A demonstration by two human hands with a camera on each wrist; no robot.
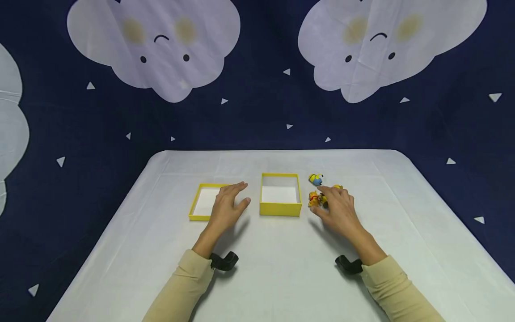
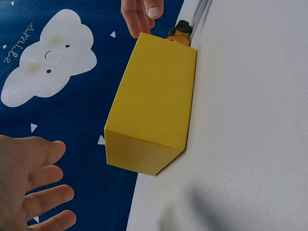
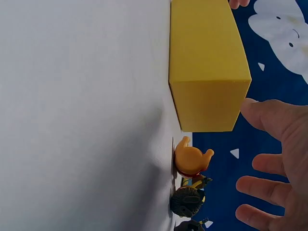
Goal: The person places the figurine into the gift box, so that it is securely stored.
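1. Right hand (image 1: 339,210): fingers loosely spread, hovering by the clustered figurines (image 1: 313,199).
2. Left hand (image 1: 226,209): fingers extended, thumb apart.
3. Shallow yellow-rimmed tray (image 1: 203,202): partly hidden by the left hand.
4. Yellow box (image 1: 280,209): between both hands.
5. Blue-and-yellow figurine (image 1: 316,180): just beyond the right hand.

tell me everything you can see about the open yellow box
The yellow box is rectangular, with straight walls, smooth plain yellow outer faces and a white interior; it looks like stiff card. It stands upright and open-topped on the white-covered table, between a shallow yellow tray on the left and small figures on the right. The left hand and right hand are either side of it, neither touching it.
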